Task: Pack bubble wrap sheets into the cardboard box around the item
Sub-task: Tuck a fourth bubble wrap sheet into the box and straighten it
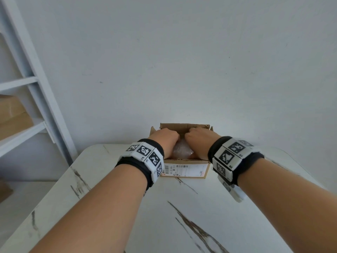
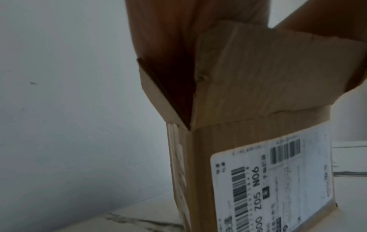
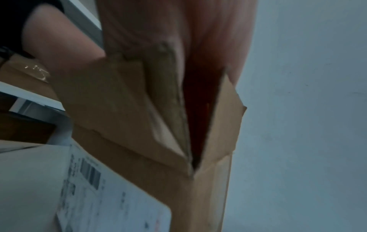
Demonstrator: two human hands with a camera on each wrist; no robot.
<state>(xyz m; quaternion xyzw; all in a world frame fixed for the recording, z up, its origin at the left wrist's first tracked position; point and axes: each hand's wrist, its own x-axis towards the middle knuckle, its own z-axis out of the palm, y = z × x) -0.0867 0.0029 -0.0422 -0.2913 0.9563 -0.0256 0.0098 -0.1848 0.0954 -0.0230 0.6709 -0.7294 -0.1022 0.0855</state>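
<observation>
While both hands reach down into it, one cardboard box (image 1: 186, 168) stands open on the marbled counter (image 1: 164, 216), flaps up, one white shipping label (image 1: 184, 170) on its near side. Inside lies bubble wrap (image 1: 182, 149), between the left hand (image 1: 165, 138) and right hand (image 1: 197, 138). Their fingers are hidden in the box; what they grip I cannot tell.

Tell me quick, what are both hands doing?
Left hand: inside the cardboard box on the bubble wrap; fingers hidden, cannot tell.
Right hand: same, cannot tell.
</observation>
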